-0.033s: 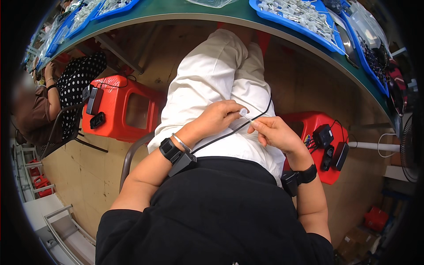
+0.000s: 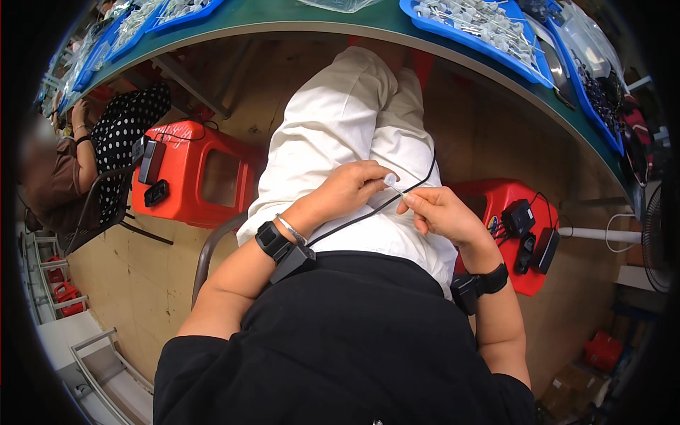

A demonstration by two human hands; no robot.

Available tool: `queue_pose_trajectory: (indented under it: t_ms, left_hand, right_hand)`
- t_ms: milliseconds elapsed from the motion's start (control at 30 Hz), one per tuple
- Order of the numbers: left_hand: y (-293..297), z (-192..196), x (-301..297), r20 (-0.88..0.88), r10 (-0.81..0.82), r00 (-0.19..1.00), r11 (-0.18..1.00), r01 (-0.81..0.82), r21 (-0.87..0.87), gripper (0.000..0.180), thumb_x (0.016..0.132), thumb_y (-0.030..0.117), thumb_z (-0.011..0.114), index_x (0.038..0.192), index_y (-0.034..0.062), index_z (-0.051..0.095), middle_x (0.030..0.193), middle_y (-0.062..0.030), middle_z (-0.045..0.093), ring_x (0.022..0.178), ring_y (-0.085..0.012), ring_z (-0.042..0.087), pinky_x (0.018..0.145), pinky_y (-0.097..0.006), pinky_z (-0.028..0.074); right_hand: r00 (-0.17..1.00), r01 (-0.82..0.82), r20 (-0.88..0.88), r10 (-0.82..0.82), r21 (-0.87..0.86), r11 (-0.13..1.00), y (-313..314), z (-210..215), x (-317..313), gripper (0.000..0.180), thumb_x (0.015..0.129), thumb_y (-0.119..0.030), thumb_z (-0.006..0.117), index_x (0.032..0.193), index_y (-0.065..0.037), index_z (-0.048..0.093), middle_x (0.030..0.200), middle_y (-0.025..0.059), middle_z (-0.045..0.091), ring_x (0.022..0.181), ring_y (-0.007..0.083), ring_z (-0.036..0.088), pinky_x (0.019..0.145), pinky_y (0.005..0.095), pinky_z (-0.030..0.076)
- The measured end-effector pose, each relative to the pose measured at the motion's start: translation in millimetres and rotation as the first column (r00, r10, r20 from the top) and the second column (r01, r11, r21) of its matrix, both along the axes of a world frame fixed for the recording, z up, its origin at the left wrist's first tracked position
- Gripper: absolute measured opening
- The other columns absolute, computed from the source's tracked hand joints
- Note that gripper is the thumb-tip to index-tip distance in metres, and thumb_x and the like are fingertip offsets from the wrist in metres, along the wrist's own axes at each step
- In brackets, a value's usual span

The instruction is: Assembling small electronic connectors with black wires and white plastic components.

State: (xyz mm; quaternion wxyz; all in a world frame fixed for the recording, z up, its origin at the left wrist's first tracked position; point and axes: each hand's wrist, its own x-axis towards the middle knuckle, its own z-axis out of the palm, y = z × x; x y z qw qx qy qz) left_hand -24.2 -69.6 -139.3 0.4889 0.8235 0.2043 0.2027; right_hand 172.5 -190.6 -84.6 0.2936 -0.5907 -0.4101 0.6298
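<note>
Above my lap, my left hand [image 2: 348, 188] pinches a small clear round-headed piece [image 2: 390, 180] between thumb and finger. A thin pale stem runs from its head toward my right hand [image 2: 445, 214], whose thumb and forefinger close on the stem's other end. The two hands are a short gap apart over my white trousers [image 2: 333, 120]. A black cable [image 2: 368, 214] passes beneath them across my lap. Similar pale, thin-stemmed pieces fill a blue tray [image 2: 489, 32] on the green table [image 2: 283, 19] ahead.
Red stools stand at left [image 2: 185, 191] and right [image 2: 506, 191], carrying black devices and wires. More blue trays [image 2: 117, 42] lie at far left, and one [image 2: 591, 92] at right holds dark parts. A seated person [image 2: 64, 177] works at left. A fan [image 2: 655, 241] stands at right.
</note>
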Motion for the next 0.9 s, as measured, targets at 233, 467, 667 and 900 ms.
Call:
queue_pose_trajectory:
  t_ms: [233,467,667,900]
  left_hand:
    - [0.4,-1.7,0.2,0.01,-0.001,1.0,1.0,0.001,-0.012,0.02,0.095,0.006,0.06,0.112,0.0035,0.07,0.086,-0.0108,0.065,0.08,-0.0206,0.063,0.074,-0.033,0.05]
    - [0.2,-0.2,0.0,-0.002,-0.001,1.0,1.0,0.001,0.006,0.021,0.094,0.006,0.06,0.112,0.0034,0.07,0.086,-0.0112,0.066,0.08,-0.0209,0.064,0.074,-0.033,0.05]
    - [0.2,-4.2,0.1,0.007,-0.004,1.0,0.995,0.005,-0.096,0.021,0.099,0.01,0.057,0.113,0.0029,0.07,0.084,-0.0081,0.066,0.077,-0.0161,0.062,0.072,-0.03,0.049]
    - [-0.6,15.1,-2.5,-0.062,-0.059,0.996,0.924,0.031,-0.381,0.023,0.101,0.015,0.056,0.117,0.005,0.07,0.079,0.001,0.061,0.073,-0.0059,0.052,0.066,-0.024,0.044]
  right_hand:
    - [0.999,0.02,-0.026,-0.022,-0.083,0.996,2.0,0.4,0.5,0.034,0.105,-0.028,0.052,0.095,-0.001,0.07,0.055,-0.0032,0.052,0.049,0.0041,0.043,0.05,0.0212,0.035]
    - [0.999,0.015,-0.037,-0.018,-0.069,0.998,1.6,-0.8,1.0,0.034,0.105,-0.028,0.051,0.094,-0.002,0.071,0.056,-0.0033,0.052,0.049,0.004,0.043,0.05,0.0213,0.035]
    - [0.99,0.001,0.14,-0.027,0.184,0.983,-2.4,0.8,-5.7,0.028,0.102,-0.023,0.055,0.093,-0.001,0.07,0.055,-0.0023,0.052,0.05,0.0069,0.046,0.05,0.0255,0.038]
    - [0.642,-0.408,0.715,-0.278,0.625,0.665,-4.0,-1.5,-7.5,0.015,0.092,-0.018,0.065,0.088,-0.004,0.065,0.061,0.0085,0.059,0.048,0.0244,0.054,0.047,0.033,0.041]
